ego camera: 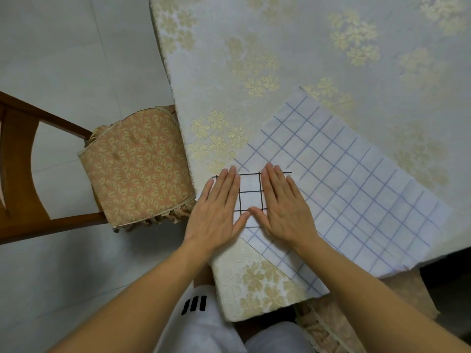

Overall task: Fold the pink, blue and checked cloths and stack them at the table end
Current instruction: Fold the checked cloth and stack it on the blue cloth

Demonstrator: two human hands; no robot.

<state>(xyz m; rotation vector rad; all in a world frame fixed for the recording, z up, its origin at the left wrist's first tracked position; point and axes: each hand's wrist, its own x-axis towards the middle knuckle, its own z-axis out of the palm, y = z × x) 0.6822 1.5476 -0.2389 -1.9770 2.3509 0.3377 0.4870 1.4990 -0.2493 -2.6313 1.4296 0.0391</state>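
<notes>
At far left, a wooden chair (30, 174) stands on pale floor tiles (63, 59), its patterned seat cushion (137, 169) pushed up to the left edge of the table (331, 47). The table, covered in a cream cloth with gold flowers, fills the upper right; its near corner juts toward the person, and a wide stretch of bare covering lies beyond the hands.

The left hand (216, 212) lies flat, fingers straight and together, pressing down near the table's left edge. Its thumb tip touches the thumb tip of the right hand (285, 210), which lies flat in the same way just beside it, gripping nothing.

Under both hands is the checked cloth (344, 187), white with a square grid. A small folded corner between the hands shows bold black lines; the rest shows fainter blue-grey lines. The cloth lies at an angle across the near corner, its lower right edge hanging slightly over the table's near edge.
</notes>
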